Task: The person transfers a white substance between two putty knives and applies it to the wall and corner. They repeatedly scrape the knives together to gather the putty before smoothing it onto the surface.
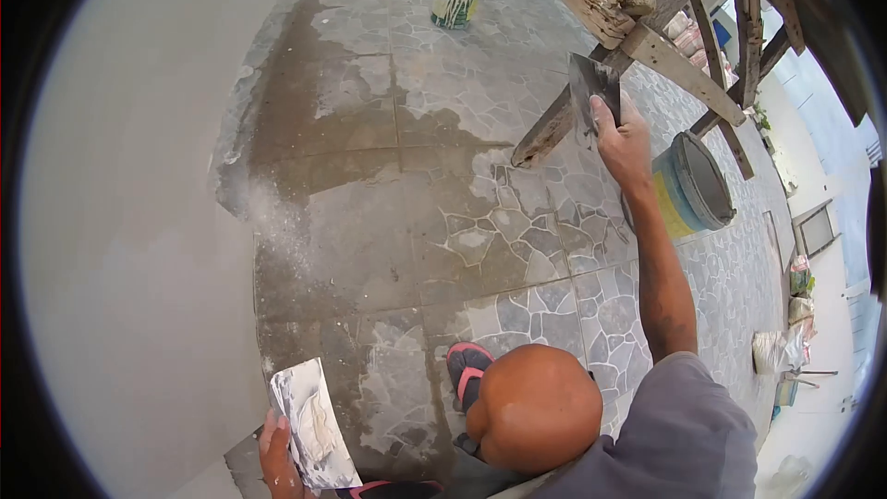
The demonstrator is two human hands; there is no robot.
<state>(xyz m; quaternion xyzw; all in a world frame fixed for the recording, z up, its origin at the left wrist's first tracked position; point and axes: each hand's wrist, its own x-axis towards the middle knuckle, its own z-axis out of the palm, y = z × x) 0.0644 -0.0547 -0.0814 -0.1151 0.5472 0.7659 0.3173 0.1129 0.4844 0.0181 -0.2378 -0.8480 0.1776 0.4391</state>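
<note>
My left hand (pixel 277 455) grips the edge of a white, smeared board (pixel 294 397) at the lower left, close to the wall. A thick dab of white putty (pixel 319 425) lies on it. With the arm stretched forward, my right hand (pixel 625 143) holds a broad, dark putty knife (pixel 596 97), its blade pointing up and away. The blade has pale smears. Beyond that hand is a wooden scaffold leg (pixel 545 134), and a yellow and blue bucket (pixel 688 187) stands just right of the wrist.
A smooth pale wall (pixel 139 222) runs along the left. White dust (pixel 273 222) lies on the wet, stone-patterned floor (pixel 527 310) at its foot. A paint-streaked bucket (pixel 455 2) stands further off. Timber scaffolding (pixel 684 65) rises upper right. Sacks (pixel 800 314) sit far right. My knee (pixel 540 407) is bent below.
</note>
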